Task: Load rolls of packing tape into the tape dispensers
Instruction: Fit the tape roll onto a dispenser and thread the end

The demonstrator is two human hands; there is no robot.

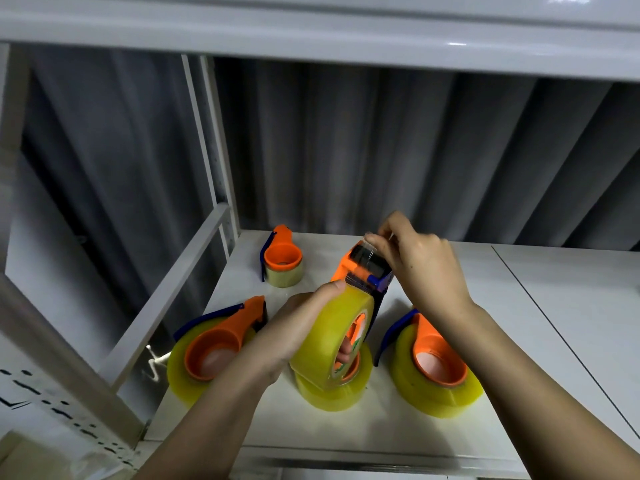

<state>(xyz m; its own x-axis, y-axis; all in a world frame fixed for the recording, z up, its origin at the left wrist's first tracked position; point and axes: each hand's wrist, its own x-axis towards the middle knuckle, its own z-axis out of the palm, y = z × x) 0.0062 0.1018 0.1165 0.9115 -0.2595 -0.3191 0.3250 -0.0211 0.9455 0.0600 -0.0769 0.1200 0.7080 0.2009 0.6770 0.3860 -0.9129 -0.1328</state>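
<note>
My left hand [294,327] grips a yellow tape roll [329,334] that sits upright in an orange and blue dispenser [363,265], raised above the shelf. The thumb lies on top of the roll and a fingertip shows through its core. My right hand [422,265] pinches the clear free end of the tape [372,239] at the dispenser's head. Under the held roll lies another yellow roll [332,393]. Loaded dispensers lie flat at the left [214,348], at the right [433,365] and at the back [282,261].
Everything lies on a white shelf [485,306] with a seam on its right part. Grey-white rack posts and a slanted rail [166,296] stand along the left. A corrugated grey wall is behind, and another shelf [311,36] hangs overhead.
</note>
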